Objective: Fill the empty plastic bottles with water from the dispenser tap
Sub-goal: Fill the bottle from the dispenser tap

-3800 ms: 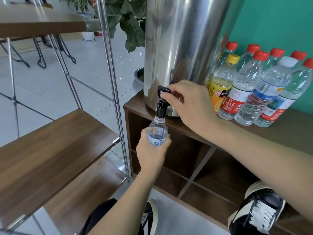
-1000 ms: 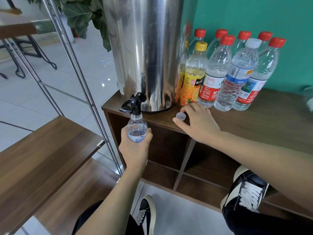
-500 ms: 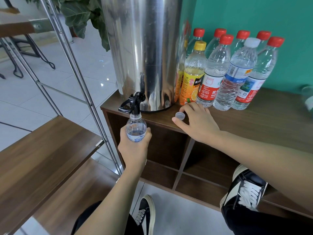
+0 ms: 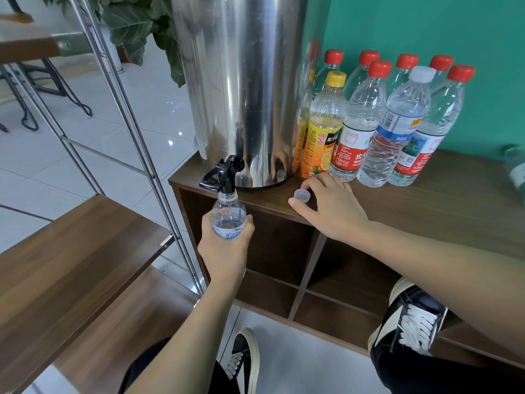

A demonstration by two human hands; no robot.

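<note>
A small clear plastic bottle with a blue-lettered label (image 4: 229,217) is being gripped around its body by the left hand (image 4: 225,251), fingers wrapped, neck held up under the black plastic tap (image 4: 224,177) of the tall stainless steel dispenser (image 4: 241,81). No water stream is being seen; the fill level cannot be told. A small pale round cap (image 4: 302,194) is being pinched at the wooden cabinet top (image 4: 454,200) by the right hand (image 4: 332,206), thumb and fingers curled at its sides. Judged step: cap being picked up for closing the bottle. To be done well, the bottle is to be kept upright and lowered clear of the spout before any sideways move, so nothing is spilled. The cap is to be set square on the neck before twisting. A row of capped plastic bottles (image 4: 397,123) is standing just beside the dispenser, against the teal wall.
</note>
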